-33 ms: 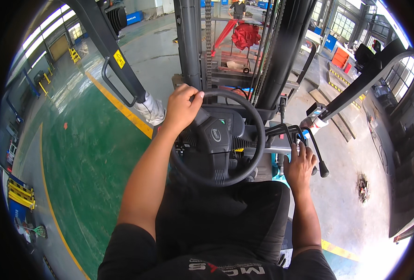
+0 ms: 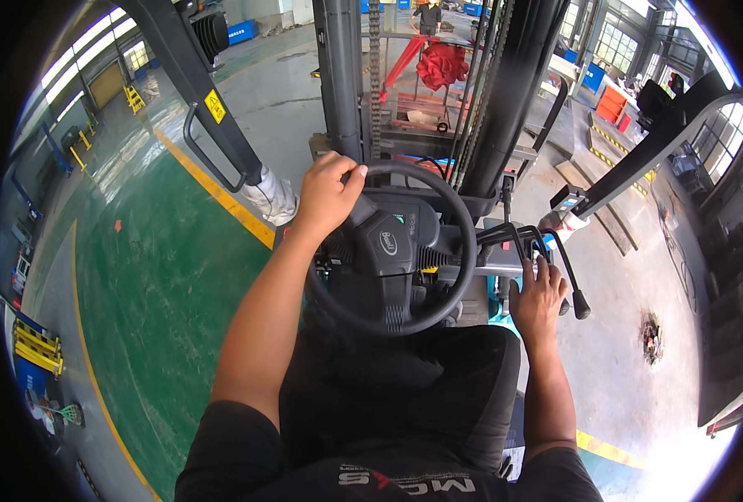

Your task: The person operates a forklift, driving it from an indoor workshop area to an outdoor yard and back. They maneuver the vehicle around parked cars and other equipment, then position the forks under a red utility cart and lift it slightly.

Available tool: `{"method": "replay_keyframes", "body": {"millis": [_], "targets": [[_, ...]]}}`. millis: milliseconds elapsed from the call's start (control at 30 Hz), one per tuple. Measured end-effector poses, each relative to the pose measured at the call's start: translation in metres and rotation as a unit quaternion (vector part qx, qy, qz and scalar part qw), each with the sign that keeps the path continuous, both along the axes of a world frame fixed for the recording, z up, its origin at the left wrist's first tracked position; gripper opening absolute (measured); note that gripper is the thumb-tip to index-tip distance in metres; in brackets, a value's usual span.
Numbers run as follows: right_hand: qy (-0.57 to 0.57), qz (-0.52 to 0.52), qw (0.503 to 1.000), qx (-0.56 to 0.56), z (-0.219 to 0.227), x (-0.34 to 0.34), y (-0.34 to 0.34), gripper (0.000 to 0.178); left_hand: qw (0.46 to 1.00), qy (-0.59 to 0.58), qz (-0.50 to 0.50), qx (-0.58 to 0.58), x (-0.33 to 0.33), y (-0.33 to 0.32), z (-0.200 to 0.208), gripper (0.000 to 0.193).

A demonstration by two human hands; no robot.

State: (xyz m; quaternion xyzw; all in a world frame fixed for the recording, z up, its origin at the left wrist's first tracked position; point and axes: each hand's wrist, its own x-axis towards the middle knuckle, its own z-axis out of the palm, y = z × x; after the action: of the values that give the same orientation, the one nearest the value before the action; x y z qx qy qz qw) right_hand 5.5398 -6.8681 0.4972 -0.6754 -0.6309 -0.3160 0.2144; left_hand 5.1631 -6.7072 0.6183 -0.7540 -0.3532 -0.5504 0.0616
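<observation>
I sit at the controls of a forklift. My left hand [image 2: 331,194] is closed at the upper left of the black steering wheel [image 2: 469,251], its thumb lying along the rim. What lies under the palm is hidden. To the right of the wheel, my right hand [image 2: 540,293] lies with bent fingers over the knobs of the black control levers [image 2: 520,243]. The knobs beneath those fingers are mostly covered. The outermost lever's knob [image 2: 581,308] stands free beside the hand. Behind the wheel is a dark dashboard [image 2: 413,222].
Ahead rises the mast [image 2: 338,84], with chains and a red cloth bundle [image 2: 441,67] beyond it. A person [image 2: 427,17] stands farther back. Dark cab pillars [image 2: 196,79] flank me. Green floor [image 2: 162,293] with yellow lines lies left; long metal beams [image 2: 606,209] lie right.
</observation>
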Motion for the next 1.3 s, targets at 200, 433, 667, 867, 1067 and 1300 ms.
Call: {"method": "replay_keyframes", "body": {"millis": [200,433,667,867,1067,1300], "targets": [[0.133,0.054,0.990,0.008,0.005,0.003,0.021,0.046,1.000,0.007,-0.015,0.006,0.001,0.008,0.008,0.018],[0.177,0.060,0.981,0.044,0.035,-0.002,0.040,0.024,0.999,0.013,-0.032,-0.003,0.001,0.010,0.011,0.017],[0.187,0.093,0.973,0.102,0.061,0.001,0.076,0.021,0.999,0.015,-0.009,-0.031,-0.009,0.007,0.017,0.016],[0.112,0.118,0.987,0.013,0.024,-0.009,-0.005,0.039,0.999,-0.014,-0.030,-0.006,-0.021,0.003,0.017,0.016],[0.246,0.043,0.963,0.105,0.028,0.035,0.004,0.037,0.999,-0.023,-0.041,0.016,-0.014,0.012,0.012,0.014],[0.284,0.127,0.937,0.160,0.068,0.058,0.066,0.032,1.000,-0.020,-0.017,0.001,-0.009,0.007,0.013,0.015]]}}
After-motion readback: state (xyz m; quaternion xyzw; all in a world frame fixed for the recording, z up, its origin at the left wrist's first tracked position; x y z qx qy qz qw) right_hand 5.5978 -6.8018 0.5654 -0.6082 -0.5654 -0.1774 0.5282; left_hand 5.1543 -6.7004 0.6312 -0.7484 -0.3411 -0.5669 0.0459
